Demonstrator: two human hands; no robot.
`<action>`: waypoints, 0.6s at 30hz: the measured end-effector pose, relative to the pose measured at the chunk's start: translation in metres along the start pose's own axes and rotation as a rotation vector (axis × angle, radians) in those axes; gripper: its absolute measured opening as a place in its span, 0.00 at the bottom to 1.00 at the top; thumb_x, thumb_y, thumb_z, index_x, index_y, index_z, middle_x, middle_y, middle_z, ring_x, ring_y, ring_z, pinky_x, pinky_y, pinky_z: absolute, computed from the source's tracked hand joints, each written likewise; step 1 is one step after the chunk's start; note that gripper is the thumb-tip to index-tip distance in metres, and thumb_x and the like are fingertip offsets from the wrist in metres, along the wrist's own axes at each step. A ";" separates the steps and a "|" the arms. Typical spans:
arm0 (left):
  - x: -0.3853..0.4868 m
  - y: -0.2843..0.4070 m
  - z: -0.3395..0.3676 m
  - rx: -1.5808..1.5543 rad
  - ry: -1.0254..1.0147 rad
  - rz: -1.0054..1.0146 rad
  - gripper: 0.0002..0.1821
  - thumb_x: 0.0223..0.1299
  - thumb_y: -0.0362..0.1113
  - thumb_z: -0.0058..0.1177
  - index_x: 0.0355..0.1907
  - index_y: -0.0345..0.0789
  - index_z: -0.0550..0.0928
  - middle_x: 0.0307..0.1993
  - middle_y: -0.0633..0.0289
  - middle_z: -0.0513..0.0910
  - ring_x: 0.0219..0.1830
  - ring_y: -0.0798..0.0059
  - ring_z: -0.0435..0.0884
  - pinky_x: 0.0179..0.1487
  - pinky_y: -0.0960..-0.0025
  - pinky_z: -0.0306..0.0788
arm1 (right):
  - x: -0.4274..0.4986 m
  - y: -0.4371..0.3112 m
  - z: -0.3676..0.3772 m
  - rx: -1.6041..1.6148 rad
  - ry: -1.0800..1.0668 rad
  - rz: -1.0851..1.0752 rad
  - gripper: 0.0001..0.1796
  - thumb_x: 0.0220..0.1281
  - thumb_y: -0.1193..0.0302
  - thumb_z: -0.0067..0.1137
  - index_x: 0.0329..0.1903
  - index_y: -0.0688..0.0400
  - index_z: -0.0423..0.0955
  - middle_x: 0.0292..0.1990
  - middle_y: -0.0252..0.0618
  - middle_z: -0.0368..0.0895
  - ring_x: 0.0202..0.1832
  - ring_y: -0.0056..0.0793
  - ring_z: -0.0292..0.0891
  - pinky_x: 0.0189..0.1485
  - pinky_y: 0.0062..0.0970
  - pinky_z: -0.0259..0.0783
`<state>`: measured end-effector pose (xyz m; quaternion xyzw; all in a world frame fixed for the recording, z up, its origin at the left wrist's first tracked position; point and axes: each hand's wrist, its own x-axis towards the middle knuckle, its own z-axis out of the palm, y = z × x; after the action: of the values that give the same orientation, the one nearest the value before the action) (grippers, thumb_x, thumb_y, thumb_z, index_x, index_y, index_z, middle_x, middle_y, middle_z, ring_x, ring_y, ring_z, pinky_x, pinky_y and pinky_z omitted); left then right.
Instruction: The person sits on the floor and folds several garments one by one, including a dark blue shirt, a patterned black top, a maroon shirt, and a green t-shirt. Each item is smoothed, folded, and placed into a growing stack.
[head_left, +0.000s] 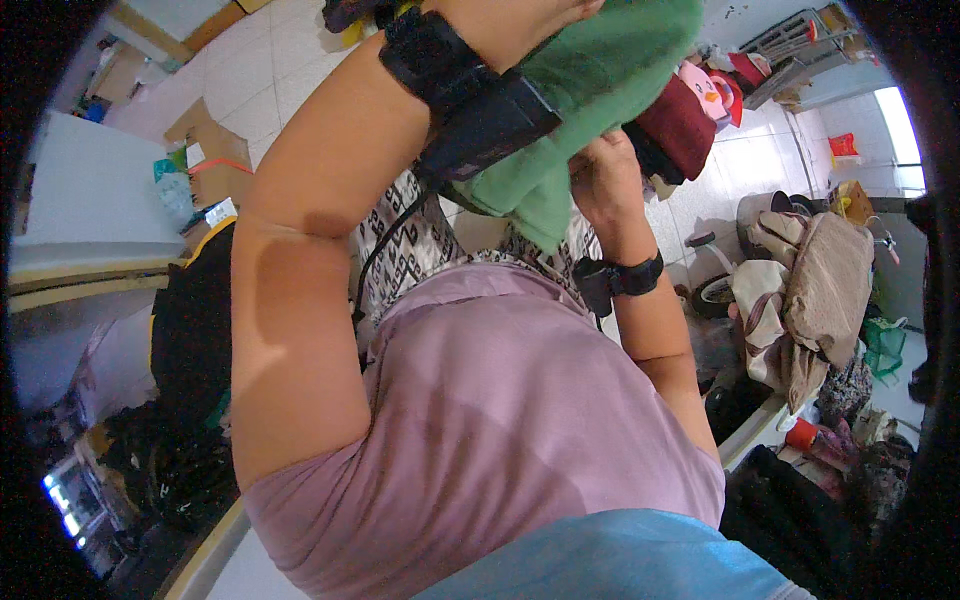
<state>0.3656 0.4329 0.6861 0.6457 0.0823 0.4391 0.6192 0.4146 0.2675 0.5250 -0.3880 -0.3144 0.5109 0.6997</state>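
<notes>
A green cloth, perhaps a garment (607, 75), is held up in front of my body at the top of the view. My left hand (517, 26) is at its upper side, partly cut off by the picture's edge, with fingertips against the fabric. Lower down, my right hand (611, 176) has its fingers curled on the cloth's edge. Folds of it hang between the two hands above my patterned trousers (409, 247). A black strap with a dark box-shaped device (480, 120) sits on my left wrist, and a black band (637, 277) circles the right one.
Dark red fabric (679, 120) and a pink item with a cartoon face (705, 90) lie beyond my right hand. Beige bags (829, 277) are piled at right near a small wheel (712, 296). An opened cardboard box (217, 150) and a black garment (195, 315) are at left.
</notes>
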 end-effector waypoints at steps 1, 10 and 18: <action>-0.001 -0.010 -0.005 -0.012 -0.139 -0.020 0.20 0.64 0.36 0.53 0.54 0.24 0.73 0.44 0.53 0.78 0.44 0.64 0.77 0.49 0.61 0.71 | 0.002 0.001 -0.003 0.055 0.047 -0.018 0.20 0.64 0.71 0.58 0.57 0.63 0.69 0.50 0.41 0.79 0.50 0.33 0.77 0.54 0.33 0.74; -0.138 -0.119 -0.098 0.584 0.058 0.125 0.13 0.61 0.37 0.60 0.44 0.32 0.79 0.40 0.60 0.82 0.46 0.74 0.80 0.54 0.69 0.73 | 0.006 -0.021 -0.041 0.179 0.275 -0.076 0.15 0.71 0.70 0.46 0.54 0.61 0.74 0.45 0.36 0.82 0.42 0.27 0.80 0.46 0.25 0.76; -0.259 -0.180 -0.047 0.743 -0.183 -0.236 0.41 0.44 0.41 0.71 0.61 0.33 0.68 0.60 0.47 0.66 0.59 0.55 0.71 0.57 0.60 0.69 | 0.031 -0.038 -0.036 0.139 0.201 -0.275 0.12 0.68 0.73 0.46 0.49 0.63 0.75 0.46 0.43 0.81 0.44 0.36 0.80 0.51 0.37 0.78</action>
<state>0.2574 0.3385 0.4016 0.8484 0.2536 0.2459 0.3943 0.4709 0.2824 0.5416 -0.3413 -0.2570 0.3892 0.8161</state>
